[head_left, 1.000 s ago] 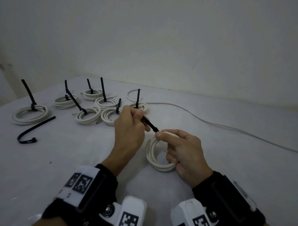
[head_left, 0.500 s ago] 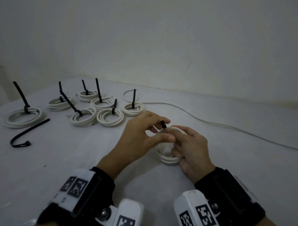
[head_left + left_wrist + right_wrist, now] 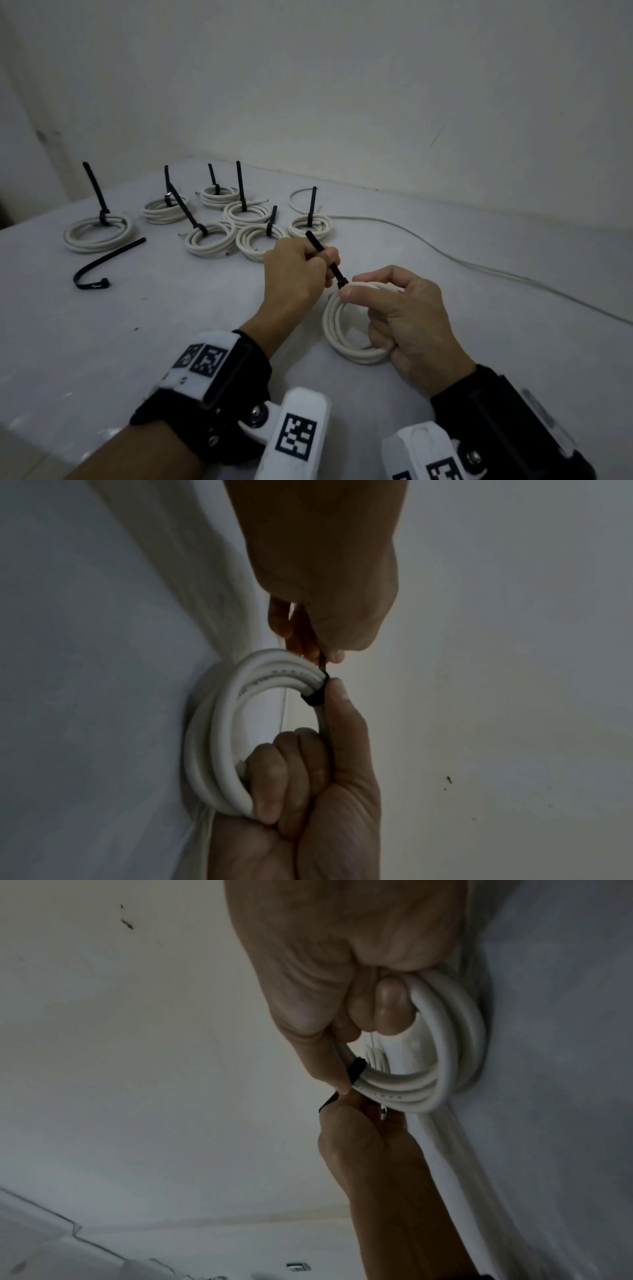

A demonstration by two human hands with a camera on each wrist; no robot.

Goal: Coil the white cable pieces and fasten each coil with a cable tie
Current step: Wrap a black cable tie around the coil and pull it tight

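A white table [image 3: 102,342] fills the head view below a pale wall [image 3: 342,85]. At about 11 o'clock on it sits a cluster of seven tied white cable coils [image 3: 97,233], each with a black tie tail sticking up. A long loose white cable [image 3: 445,255] runs off toward 3 o'clock. A spare black cable tie [image 3: 102,263], curved, lies at 9 o'clock just below the far-left coil. Near centre, the right hand [image 3: 407,318] has its fingers curled round the white cable coil [image 3: 337,329], whose lower edge touches the table, thumb pressed by the tie's head. The left hand [image 3: 294,274], at 10 o'clock from the right, pinches the tail of the black cable tie [image 3: 325,258] wrapped round this coil.
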